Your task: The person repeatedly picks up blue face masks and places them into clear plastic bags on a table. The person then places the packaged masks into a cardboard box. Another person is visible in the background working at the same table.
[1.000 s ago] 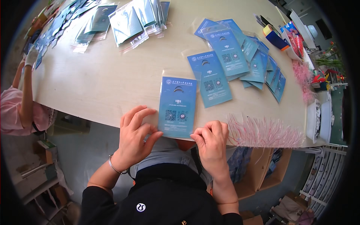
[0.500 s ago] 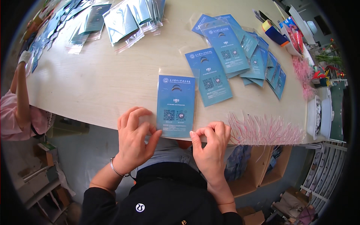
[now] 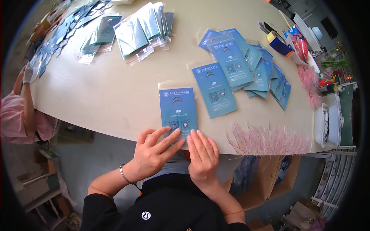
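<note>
A blue printed card in a clear plastic sleeve (image 3: pixel 178 106) lies flat at the table's front edge, upright to me. My left hand (image 3: pixel 152 154) rests over its lower left part with the fingers spread. At the lower right corner, the fingertips of my right hand (image 3: pixel 202 156) lie stretched and side by side on the sleeve. Both palms face down, and neither hand grips anything. Another sleeved card (image 3: pixel 214 90) lies just to the right, beside an overlapping fan of similar sleeved cards (image 3: pixel 235 63).
More sleeved packets (image 3: pixel 133 34) are piled at the far left, near a spread of blue pieces (image 3: pixel 67 29). Pink and white strands (image 3: pixel 269 140) hang by the right front edge. Tape (image 3: pixel 278 42) and bins stand far right. Another person's gloved hand (image 3: pixel 29 73) works at left.
My hands have come together and forward onto the card's lower part, and the fingers have straightened from their curled pose beside its bottom corners. The view has shifted slightly.
</note>
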Demonstrator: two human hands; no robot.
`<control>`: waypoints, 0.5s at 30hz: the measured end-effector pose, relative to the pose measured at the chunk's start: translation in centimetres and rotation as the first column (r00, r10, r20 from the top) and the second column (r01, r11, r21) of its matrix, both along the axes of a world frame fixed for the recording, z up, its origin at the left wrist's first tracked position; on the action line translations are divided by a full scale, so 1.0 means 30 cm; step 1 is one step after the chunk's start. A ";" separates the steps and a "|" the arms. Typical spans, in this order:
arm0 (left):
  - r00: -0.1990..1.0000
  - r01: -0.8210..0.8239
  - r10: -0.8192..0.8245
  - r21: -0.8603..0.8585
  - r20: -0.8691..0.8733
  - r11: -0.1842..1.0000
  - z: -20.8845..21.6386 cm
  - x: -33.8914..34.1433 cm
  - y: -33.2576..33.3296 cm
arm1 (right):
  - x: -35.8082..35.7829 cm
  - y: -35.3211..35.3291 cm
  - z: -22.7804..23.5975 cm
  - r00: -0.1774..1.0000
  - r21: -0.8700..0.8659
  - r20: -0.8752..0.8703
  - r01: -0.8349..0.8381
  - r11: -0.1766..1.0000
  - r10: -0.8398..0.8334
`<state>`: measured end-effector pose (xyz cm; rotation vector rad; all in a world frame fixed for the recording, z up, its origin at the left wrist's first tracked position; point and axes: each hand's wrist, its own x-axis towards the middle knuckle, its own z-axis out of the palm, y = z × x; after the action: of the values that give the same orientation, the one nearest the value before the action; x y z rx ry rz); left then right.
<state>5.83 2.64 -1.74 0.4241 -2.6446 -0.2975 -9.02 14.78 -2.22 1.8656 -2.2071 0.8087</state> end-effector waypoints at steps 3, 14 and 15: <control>0.995 0.089 -0.087 -0.037 0.052 0.995 0.023 0.006 -0.065 | -0.026 -0.007 0.020 0.999 0.105 -0.013 -0.034 0.994 0.035; 0.854 -0.458 0.492 -0.203 0.172 0.865 0.019 -0.172 -0.735 | -0.278 -0.106 0.022 0.972 0.156 -0.068 0.233 0.960 -0.225; 0.843 -0.469 0.489 -0.140 0.224 0.872 -0.001 -0.158 -0.723 | -0.273 -0.104 0.023 0.972 0.156 -0.073 0.233 0.960 -0.224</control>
<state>1.10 -19.05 -1.76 1.1399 -2.6590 0.0290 -17.22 11.65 -1.53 1.6312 -2.4605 0.5449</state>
